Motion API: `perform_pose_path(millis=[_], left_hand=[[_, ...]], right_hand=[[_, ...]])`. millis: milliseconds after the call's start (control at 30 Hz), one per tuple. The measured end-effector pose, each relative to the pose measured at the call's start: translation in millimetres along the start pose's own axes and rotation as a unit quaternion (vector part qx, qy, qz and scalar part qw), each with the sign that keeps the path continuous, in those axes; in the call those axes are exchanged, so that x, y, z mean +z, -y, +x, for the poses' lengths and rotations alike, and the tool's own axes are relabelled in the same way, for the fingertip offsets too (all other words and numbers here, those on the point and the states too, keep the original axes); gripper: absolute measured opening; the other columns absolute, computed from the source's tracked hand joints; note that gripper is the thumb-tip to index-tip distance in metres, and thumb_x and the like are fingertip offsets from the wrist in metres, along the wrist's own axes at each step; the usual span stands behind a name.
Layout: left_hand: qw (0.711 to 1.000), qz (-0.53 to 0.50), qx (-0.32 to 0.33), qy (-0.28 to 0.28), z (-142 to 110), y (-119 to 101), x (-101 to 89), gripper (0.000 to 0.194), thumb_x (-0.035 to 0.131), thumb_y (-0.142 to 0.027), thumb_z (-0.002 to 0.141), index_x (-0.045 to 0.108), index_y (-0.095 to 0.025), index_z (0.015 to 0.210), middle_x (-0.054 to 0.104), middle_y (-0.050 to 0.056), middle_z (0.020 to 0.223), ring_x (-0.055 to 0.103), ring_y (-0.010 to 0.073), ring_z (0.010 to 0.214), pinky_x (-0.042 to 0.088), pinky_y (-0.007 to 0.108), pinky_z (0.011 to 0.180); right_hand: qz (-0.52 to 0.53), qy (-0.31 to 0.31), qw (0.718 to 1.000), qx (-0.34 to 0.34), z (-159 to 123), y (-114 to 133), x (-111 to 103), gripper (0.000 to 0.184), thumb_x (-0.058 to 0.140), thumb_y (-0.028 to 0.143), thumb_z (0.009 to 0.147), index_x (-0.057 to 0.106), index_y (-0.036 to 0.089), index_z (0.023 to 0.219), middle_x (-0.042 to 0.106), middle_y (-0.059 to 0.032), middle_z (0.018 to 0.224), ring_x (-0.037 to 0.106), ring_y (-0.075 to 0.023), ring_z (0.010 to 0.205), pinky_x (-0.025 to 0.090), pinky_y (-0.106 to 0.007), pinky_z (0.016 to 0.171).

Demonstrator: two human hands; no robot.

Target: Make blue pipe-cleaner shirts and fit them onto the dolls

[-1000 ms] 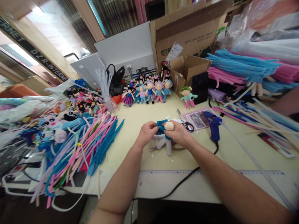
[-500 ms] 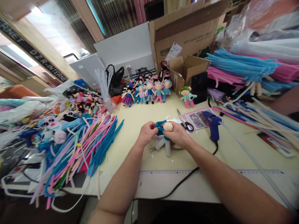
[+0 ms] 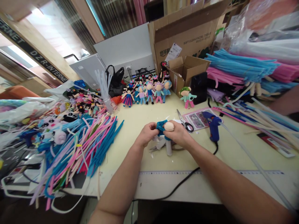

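Observation:
Both hands work on a small doll (image 3: pixel 169 126) with a round beige head and teal fuzzy pipe cleaner round its body. My right hand (image 3: pixel 179 134) is closed on the doll just below and beside the head. My left hand (image 3: pixel 147 133) pinches the teal pipe cleaner (image 3: pixel 161 127) at the doll's left side. Below the hands a whitish cylinder (image 3: pixel 169 148) points down towards the table; whether it belongs to the doll I cannot tell. Metal tips of a tool (image 3: pixel 153 149) show under the hands, the rest hidden.
Scissors (image 3: pixel 185 123) lie on a printed card (image 3: pixel 198 119), near a blue glue gun (image 3: pixel 213 126) with a black cord. A ruler (image 3: pixel 210 172) runs along the front. Pipe cleaners (image 3: pixel 102 149) heap at left. Finished dolls (image 3: pixel 149 93) stand at the back, before cardboard boxes (image 3: pixel 187 70).
The doll and my right hand have shifted very slightly to the right, and the teal pipe cleaner sits at a slightly different angle. Both hands keep their hold.

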State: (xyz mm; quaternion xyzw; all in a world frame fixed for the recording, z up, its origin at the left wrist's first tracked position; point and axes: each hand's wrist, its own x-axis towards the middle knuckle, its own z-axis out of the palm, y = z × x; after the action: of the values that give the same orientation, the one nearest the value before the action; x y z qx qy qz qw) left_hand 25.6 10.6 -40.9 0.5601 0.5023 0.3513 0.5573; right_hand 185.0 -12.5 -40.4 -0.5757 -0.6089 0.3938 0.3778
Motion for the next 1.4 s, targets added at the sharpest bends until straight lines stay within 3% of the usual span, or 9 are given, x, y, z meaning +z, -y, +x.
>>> perform_pose_path(millis=[200, 467, 733, 933, 1200, 1400], left_hand=[[1.000, -0.016, -0.001, -0.016, -1.5, 1.0, 6.3, 0.011, 0.050, -0.016, 0.053, 0.053, -0.014, 0.064, 0.051, -0.004, 0.056, 0.042, 0.0071, 0.053, 0.034, 0.020, 0.053], [0.999, 0.007, 0.012, -0.047, 0.0, 3.5, 5.0, 0.010, 0.052, -0.017, 0.056, 0.056, -0.014, 0.064, 0.052, -0.004, 0.057, 0.045, 0.0082, 0.055, 0.037, 0.020, 0.056], [0.987, 0.115, 0.065, -0.094, -5.0, -0.7, 8.0, 0.006, 0.051, -0.016, 0.060, 0.052, -0.017, 0.066, 0.047, -0.006, 0.058, 0.042, 0.0084, 0.055, 0.033, 0.020, 0.053], [0.950, 0.252, 0.120, -0.143, -14.3, -6.8, 12.6, 0.007, 0.052, -0.015, 0.068, 0.057, -0.019, 0.073, 0.056, -0.004, 0.065, 0.050, 0.0107, 0.063, 0.036, 0.021, 0.060], [0.869, 0.433, 0.172, -0.166, -25.9, -17.2, 22.3, 0.015, 0.054, -0.015, 0.076, 0.059, -0.022, 0.088, 0.067, -0.001, 0.075, 0.059, 0.0168, 0.071, 0.034, 0.029, 0.075], [0.853, 0.467, 0.168, -0.163, -25.9, -16.9, 21.4, 0.015, 0.055, -0.017, 0.078, 0.059, -0.023, 0.092, 0.067, -0.001, 0.074, 0.061, 0.0175, 0.073, 0.033, 0.030, 0.077]], right_hand=[[-0.010, -0.009, 1.000, 0.014, -0.2, 1.4, 0.0, 0.022, 0.062, 0.039, 0.066, 0.056, 0.020, 0.074, 0.057, 0.0027, 0.065, 0.051, -0.0120, 0.060, 0.037, -0.021, 0.050], [-0.027, -0.010, 1.000, 0.012, 1.4, -2.2, -0.1, 0.018, 0.060, 0.036, 0.066, 0.056, 0.019, 0.072, 0.057, 0.0023, 0.063, 0.052, -0.0119, 0.058, 0.037, -0.021, 0.049], [-0.043, -0.007, 0.999, 0.006, 2.0, -0.1, -4.5, 0.015, 0.058, 0.034, 0.065, 0.053, 0.020, 0.069, 0.056, 0.0025, 0.061, 0.051, -0.0120, 0.056, 0.037, -0.021, 0.048], [-0.067, -0.006, 0.998, 0.006, 2.0, 3.5, -5.1, 0.014, 0.058, 0.033, 0.066, 0.054, 0.020, 0.070, 0.058, 0.0010, 0.062, 0.052, -0.0130, 0.058, 0.036, -0.021, 0.049], [-0.114, -0.021, 0.993, -0.006, -0.4, 7.0, -5.0, 0.016, 0.057, 0.036, 0.068, 0.053, 0.021, 0.066, 0.056, 0.0015, 0.060, 0.050, -0.0131, 0.057, 0.034, -0.022, 0.050], [-0.092, -0.038, 0.995, -0.006, -3.4, 7.2, -2.2, 0.017, 0.058, 0.037, 0.068, 0.053, 0.021, 0.066, 0.055, 0.0025, 0.059, 0.049, -0.0124, 0.057, 0.034, -0.021, 0.050]])
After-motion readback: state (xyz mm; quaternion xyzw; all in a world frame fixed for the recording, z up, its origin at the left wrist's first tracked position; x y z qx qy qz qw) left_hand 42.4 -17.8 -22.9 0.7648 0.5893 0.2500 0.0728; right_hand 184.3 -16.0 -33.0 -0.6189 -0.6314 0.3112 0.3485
